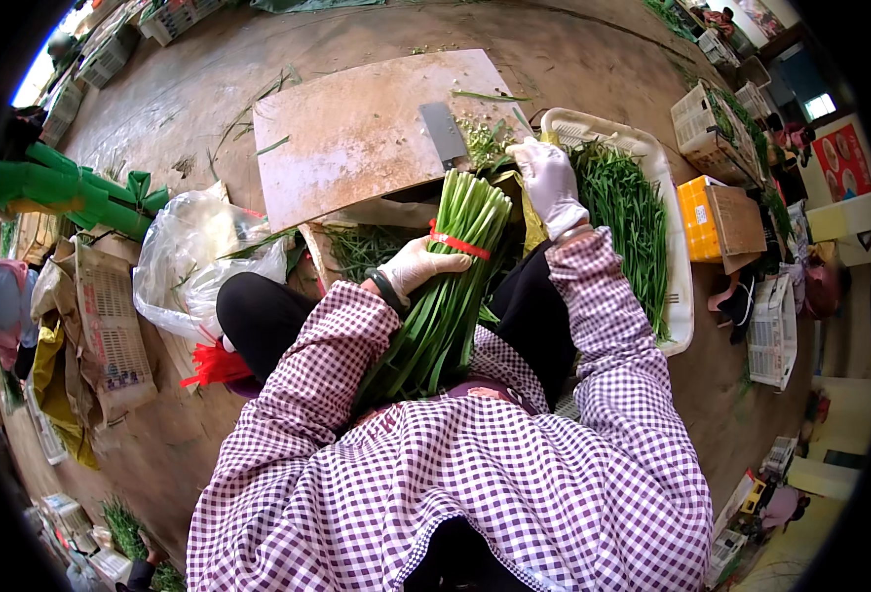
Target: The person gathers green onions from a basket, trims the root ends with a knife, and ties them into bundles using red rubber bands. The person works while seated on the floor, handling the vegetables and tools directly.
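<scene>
My left hand (424,266), in a whitish glove, grips a thick bundle of garlic chives (435,318) just below a red band (459,243) around it. The pale cut ends point away from me, and the green leaves lie towards my lap. My right hand (550,181), also gloved, is beyond the bundle at the right corner of a worn board (346,133). Its fingers are bent; whether they pinch anything is unclear. A flat grey blade (441,132) rests on the board beside a heap of pale trimmings (485,140).
At right, a white plastic crate (681,296) holds more chives (620,214). To the left lie a clear plastic bag (183,251) and red strips (217,365). An orange box (698,214) stands further right. Crates and other people are around the room's edges.
</scene>
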`<state>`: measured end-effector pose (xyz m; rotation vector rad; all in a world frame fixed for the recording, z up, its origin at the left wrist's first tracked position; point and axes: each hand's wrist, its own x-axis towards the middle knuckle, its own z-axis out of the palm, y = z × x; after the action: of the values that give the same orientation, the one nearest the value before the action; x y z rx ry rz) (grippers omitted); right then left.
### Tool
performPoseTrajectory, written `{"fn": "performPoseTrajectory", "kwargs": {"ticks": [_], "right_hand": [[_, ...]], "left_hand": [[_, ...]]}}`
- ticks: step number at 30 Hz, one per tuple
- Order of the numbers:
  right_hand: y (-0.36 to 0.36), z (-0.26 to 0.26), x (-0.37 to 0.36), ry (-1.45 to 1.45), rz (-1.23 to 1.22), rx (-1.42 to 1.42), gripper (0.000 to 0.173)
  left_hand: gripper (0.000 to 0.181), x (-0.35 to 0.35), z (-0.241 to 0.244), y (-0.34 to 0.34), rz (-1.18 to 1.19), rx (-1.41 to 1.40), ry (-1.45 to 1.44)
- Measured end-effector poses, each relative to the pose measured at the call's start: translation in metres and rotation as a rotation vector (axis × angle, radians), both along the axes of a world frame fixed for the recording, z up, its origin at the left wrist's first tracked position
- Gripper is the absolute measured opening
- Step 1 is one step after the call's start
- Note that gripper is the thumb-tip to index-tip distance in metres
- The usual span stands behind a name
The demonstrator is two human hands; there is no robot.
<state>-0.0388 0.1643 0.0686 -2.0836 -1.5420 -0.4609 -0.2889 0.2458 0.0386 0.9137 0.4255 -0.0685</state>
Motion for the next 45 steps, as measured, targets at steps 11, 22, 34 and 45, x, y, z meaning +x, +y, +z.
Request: {"fn": "performPoseTrajectory", "kwargs": {"ticks": [11, 22, 34, 45], "right_hand": [[0.011, 0.017, -0.021, -0.108, 0.157, 0.046, 0.016], [0.019, 0.039, -0.061, -0.048, 0.261, 0.052, 0.021], [-0.008, 0.069, -0.104, 0.059, 0.524, 0.102, 0.029], [0.006, 0.055, -0.099, 0.052, 0.483, 0.359, 0.04]], "left_hand": [[0.047, -0.006, 0.004, 0.006, -0.016, 0.018, 0.047], [0.048, -0.005, 0.001, 0.003, -0.017, 0.048, 0.055], [0.059, -0.026, -0.057, 0.032, -0.284, -0.615, -0.375], [0.058, -0.026, -0.149, 0.04, -0.145, -0.72, -0.6]]}}
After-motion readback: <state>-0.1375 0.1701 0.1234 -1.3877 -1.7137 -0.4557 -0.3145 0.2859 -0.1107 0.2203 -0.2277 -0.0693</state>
